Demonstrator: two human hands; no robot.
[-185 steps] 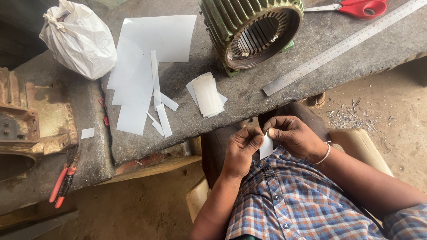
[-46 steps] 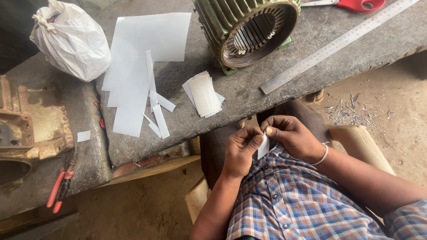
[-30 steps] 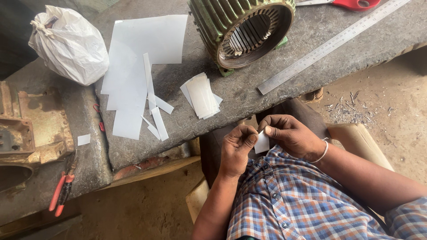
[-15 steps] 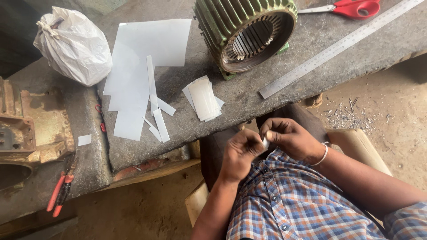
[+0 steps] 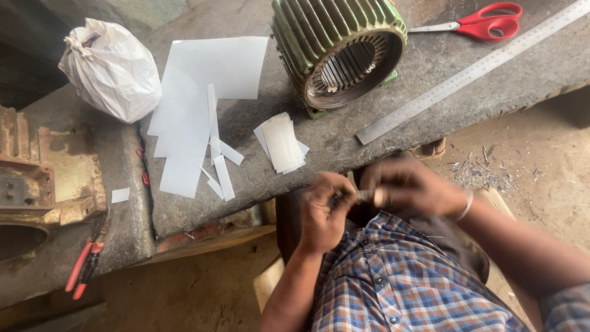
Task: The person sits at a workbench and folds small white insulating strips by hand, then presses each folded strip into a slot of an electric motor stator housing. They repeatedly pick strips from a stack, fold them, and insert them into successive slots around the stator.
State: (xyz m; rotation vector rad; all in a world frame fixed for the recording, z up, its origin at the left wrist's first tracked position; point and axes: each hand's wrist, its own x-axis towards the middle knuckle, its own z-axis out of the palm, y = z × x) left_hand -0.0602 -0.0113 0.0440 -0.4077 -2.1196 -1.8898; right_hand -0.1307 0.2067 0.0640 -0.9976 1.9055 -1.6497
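Item: my left hand [image 5: 322,209] and right hand [image 5: 409,184], both pinched on one small paper slip [image 5: 367,195], six o'clock of the paper stack [image 5: 281,141], for close fingertip work.

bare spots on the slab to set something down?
Free: the strip between the paper stack and the steel ruler, below the green motor housing; also between the ruler and the scissors. Crowded: the left, under paper sheets and the white bag.

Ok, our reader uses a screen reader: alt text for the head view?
Left hand and right hand pinch a small folded paper piece, blurred. On the stone bench: a green motor housing, paper sheets, ruler, red scissors.
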